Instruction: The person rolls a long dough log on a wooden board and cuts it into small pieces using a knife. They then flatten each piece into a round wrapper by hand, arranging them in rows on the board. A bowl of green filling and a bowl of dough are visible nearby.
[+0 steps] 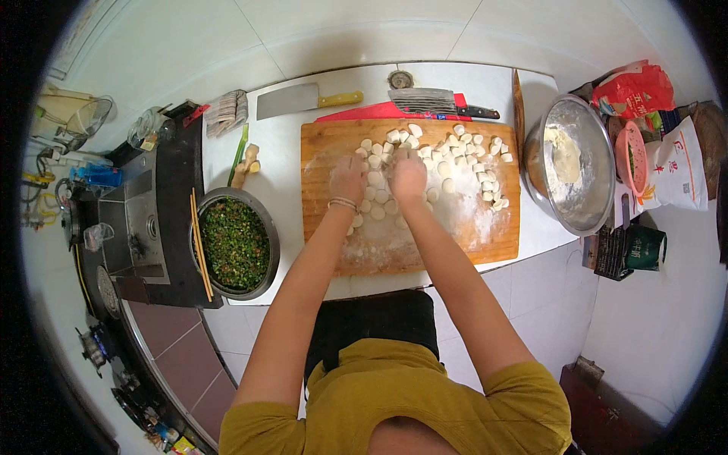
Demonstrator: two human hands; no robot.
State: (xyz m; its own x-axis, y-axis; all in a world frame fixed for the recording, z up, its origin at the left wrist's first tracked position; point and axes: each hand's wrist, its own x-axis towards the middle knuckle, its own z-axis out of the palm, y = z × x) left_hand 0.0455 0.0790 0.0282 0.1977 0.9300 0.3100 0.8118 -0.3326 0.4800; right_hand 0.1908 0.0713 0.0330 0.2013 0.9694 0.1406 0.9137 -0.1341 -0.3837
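— Pale tiles (364,42) line the wall behind a white table (288,152), and a floured wooden board (497,239) lies on it in front of me.

— What is on the board?

— Small, rounded, pale dough pieces (447,184). Many are scattered over its far half, some clustered toward the right; others lie around my hands.

— How are your hands?

— Both reach forward, backs up, near each other. My left hand (348,178), with a band (343,202) at the wrist, is over the left part of the board; my right hand (408,174) is near the middle. Both are lowered among the dough pieces. My fingertips are hard to make out, so I cannot tell whether either hand grips a piece.

— And around the board?

— To the left, a round grey bowl (273,244) of chopped green filling (231,244), with chopsticks (201,246) along its left side. Behind the board, a cleaver (288,101) with a yellow handle and a dark-handled knife (425,101). To the right, a wide steel bowl (595,205) containing a lump of pale dough (564,155).
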